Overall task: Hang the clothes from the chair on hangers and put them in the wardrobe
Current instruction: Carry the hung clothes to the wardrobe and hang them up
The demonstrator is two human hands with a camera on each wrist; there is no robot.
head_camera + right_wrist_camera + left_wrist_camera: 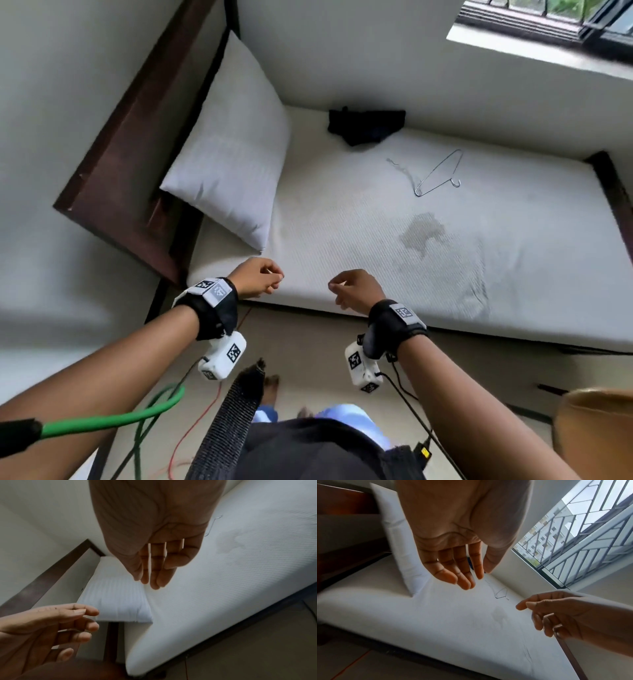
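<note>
A thin wire hanger (439, 174) lies flat on the white mattress (513, 260), right of centre; it shows small in the left wrist view as the wire hanger (501, 595). A dark crumpled garment (365, 125) lies at the mattress's far edge by the wall. My left hand (260, 279) and right hand (352, 291) hover side by side over the near edge of the mattress, well short of both. In the wrist views the left hand (462, 569) and the right hand (154, 566) hold nothing, fingers relaxed and loosely bent.
A white pillow (233, 147) leans against the dark wooden headboard (137, 120) at the left. A window (548, 20) is in the wall at the upper right. A green cable (113, 421) and wires trail on the floor. A tan seat edge (596, 435) shows at the lower right.
</note>
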